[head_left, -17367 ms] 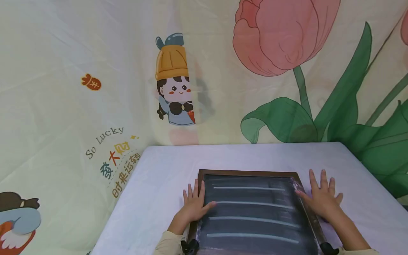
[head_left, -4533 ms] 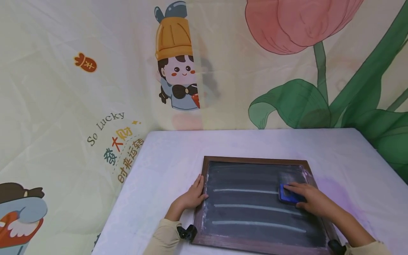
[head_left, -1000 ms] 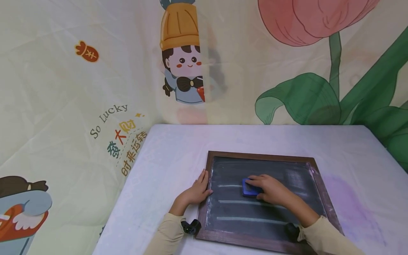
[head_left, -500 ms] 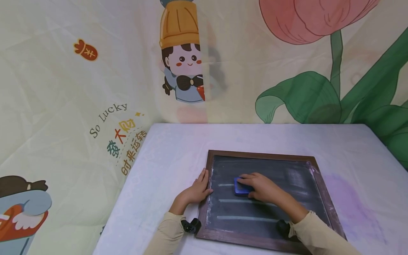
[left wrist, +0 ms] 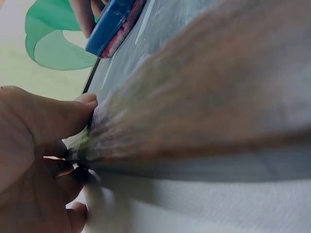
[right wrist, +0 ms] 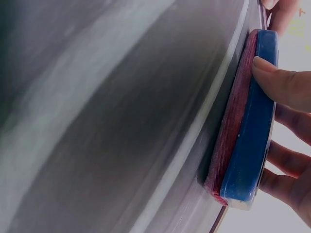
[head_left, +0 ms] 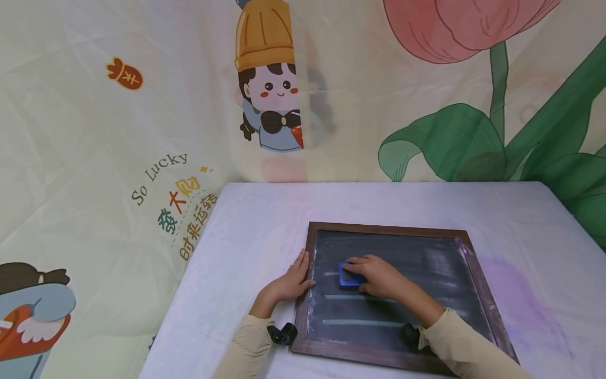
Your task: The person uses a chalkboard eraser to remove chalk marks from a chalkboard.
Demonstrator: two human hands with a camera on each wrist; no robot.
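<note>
A small blackboard (head_left: 388,337) with a brown wooden frame lies on the table. My right hand (head_left: 381,276) grips a blue blackboard eraser (head_left: 349,281) flat against its upper left part; the right wrist view shows the thumb on the side of the eraser (right wrist: 252,141) and its reddish felt against the board. Left of the eraser shows a short chalk stub (head_left: 330,273); below run two longer chalk lines (head_left: 355,322), partly hidden by the right arm. My left hand (head_left: 287,284) holds the frame's left edge, thumb on top and fingers along the side.
A white cloth covers the table (head_left: 265,210), with a purple stain (head_left: 516,295) right of the board. Behind hangs a printed curtain (head_left: 341,105) with a tulip and cartoon figures. Black wrist cameras (head_left: 282,334) sit on both wrists.
The right hand has slid the eraser leftward, shortening the chalk line under it. Earlier, several full chalk lines stood on the board and both hands were spread without an eraser. The left hand stays put.
</note>
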